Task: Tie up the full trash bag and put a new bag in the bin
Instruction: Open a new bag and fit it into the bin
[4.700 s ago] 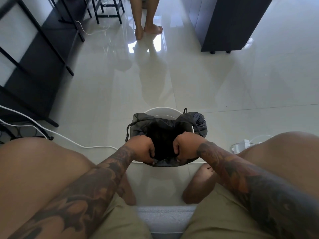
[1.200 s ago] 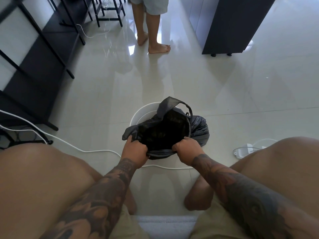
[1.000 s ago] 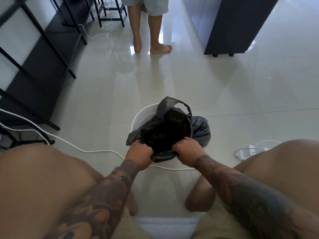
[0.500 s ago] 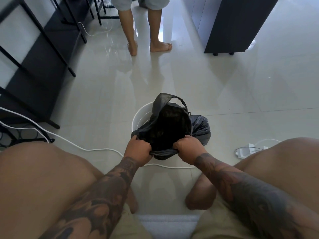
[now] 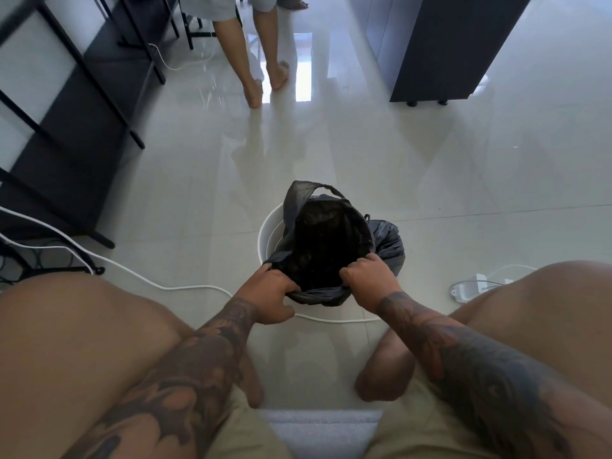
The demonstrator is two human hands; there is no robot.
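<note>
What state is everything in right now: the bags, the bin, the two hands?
New black bag: mouth open, held over the bin, not yet fitted.
White bin: upright on the floor.
Tied bag: bunched beside the bin.
Left hand: grips the bag's near rim.
Right hand: grips the same rim.

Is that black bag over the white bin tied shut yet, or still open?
Still open. The black bag gapes over the white bin, both hands gripping its near rim, and its handle loop stands untied.
</note>
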